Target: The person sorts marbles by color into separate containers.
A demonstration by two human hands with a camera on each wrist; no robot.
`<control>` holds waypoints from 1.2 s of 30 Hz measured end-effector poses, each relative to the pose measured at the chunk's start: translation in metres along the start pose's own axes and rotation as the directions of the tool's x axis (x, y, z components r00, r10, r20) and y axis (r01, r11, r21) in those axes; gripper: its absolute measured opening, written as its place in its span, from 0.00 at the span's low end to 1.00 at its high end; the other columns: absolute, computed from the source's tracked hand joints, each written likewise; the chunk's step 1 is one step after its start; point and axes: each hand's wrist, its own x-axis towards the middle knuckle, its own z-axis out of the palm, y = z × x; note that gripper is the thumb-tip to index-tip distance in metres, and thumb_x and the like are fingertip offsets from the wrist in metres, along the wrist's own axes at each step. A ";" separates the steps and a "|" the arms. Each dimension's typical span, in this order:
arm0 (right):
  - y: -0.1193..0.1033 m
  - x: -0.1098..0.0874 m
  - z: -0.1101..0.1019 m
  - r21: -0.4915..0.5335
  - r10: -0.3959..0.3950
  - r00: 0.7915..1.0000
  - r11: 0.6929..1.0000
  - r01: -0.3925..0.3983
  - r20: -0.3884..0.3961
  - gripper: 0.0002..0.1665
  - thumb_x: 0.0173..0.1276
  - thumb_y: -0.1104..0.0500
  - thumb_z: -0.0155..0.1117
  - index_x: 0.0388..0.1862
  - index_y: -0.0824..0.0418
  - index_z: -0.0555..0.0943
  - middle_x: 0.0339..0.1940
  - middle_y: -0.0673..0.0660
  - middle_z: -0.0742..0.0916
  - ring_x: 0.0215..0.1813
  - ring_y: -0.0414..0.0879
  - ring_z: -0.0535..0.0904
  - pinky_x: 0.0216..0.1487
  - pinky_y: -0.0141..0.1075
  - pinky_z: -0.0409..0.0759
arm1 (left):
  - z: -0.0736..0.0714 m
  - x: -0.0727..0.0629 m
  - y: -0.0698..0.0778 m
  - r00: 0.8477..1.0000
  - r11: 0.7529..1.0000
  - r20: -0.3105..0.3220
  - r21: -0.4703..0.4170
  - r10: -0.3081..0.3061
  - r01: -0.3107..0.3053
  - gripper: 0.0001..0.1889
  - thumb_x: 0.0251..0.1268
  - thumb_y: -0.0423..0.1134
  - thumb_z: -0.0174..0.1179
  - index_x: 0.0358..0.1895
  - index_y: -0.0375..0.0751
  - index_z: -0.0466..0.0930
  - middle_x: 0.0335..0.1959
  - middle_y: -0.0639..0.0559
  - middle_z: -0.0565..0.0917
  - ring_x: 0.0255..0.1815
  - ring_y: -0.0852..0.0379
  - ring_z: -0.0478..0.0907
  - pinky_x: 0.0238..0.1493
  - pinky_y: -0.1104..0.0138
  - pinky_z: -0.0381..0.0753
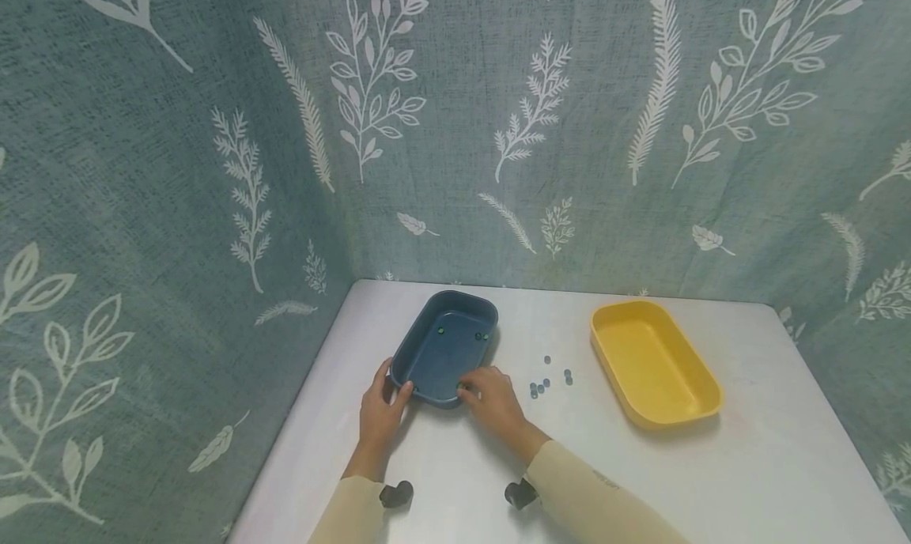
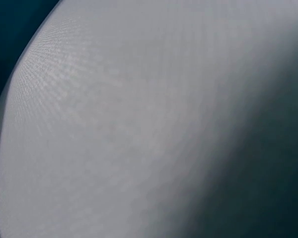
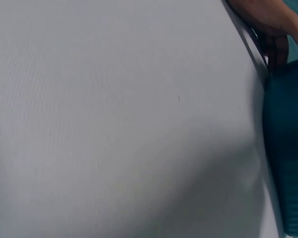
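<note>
A dark blue tray stands on the white table at left of centre, with several small round green and dark pieces inside, one green piece toward its far left. My left hand grips the tray's near left corner, thumb over the rim and fingers along the outer wall. Over the near right corner, my right hand pinches a small green piece between thumb and fingertips, partly hidden by them. The right wrist view shows the tray's outer wall and the left hand beside it.
Several small grey-blue round pieces lie on the table to the right of the blue tray. Farther right stands a yellow tray. A leaf-patterned cloth hangs behind and at both sides.
</note>
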 end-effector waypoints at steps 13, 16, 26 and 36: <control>-0.001 -0.007 0.013 -0.029 -0.113 0.992 0.993 0.111 -0.060 0.08 0.66 0.51 0.67 0.39 0.52 0.87 0.41 0.44 0.80 0.47 0.42 0.72 0.49 0.40 0.71 | 0.001 0.000 0.003 1.000 1.000 -0.005 0.012 -0.005 0.005 0.35 0.66 0.51 0.62 0.73 0.49 0.62 0.70 0.43 0.69 0.70 0.40 0.63 0.69 0.45 0.58; 0.000 -0.008 0.014 -0.035 -0.130 0.990 0.991 0.128 -0.062 0.08 0.67 0.51 0.66 0.38 0.52 0.87 0.41 0.44 0.80 0.46 0.42 0.71 0.48 0.40 0.71 | 0.002 0.000 0.004 1.000 1.000 0.002 0.013 -0.014 0.014 0.35 0.66 0.51 0.62 0.73 0.49 0.61 0.70 0.43 0.68 0.70 0.40 0.62 0.69 0.45 0.58; 0.002 -0.009 0.013 -0.038 -0.113 0.993 0.993 0.111 -0.033 0.09 0.69 0.49 0.63 0.39 0.51 0.87 0.42 0.41 0.79 0.47 0.39 0.71 0.48 0.37 0.70 | 0.004 -0.001 0.002 1.000 1.000 0.017 0.005 -0.023 0.023 0.35 0.67 0.51 0.61 0.74 0.52 0.60 0.70 0.46 0.68 0.71 0.43 0.62 0.70 0.46 0.57; 0.013 -0.009 0.006 0.062 -0.077 0.995 0.995 0.081 -0.062 0.08 0.70 0.52 0.63 0.41 0.52 0.86 0.46 0.41 0.81 0.51 0.40 0.73 0.53 0.40 0.71 | 0.000 -0.001 0.004 1.000 1.000 0.008 0.018 -0.017 0.017 0.36 0.66 0.51 0.61 0.74 0.47 0.60 0.71 0.44 0.68 0.71 0.41 0.61 0.70 0.45 0.56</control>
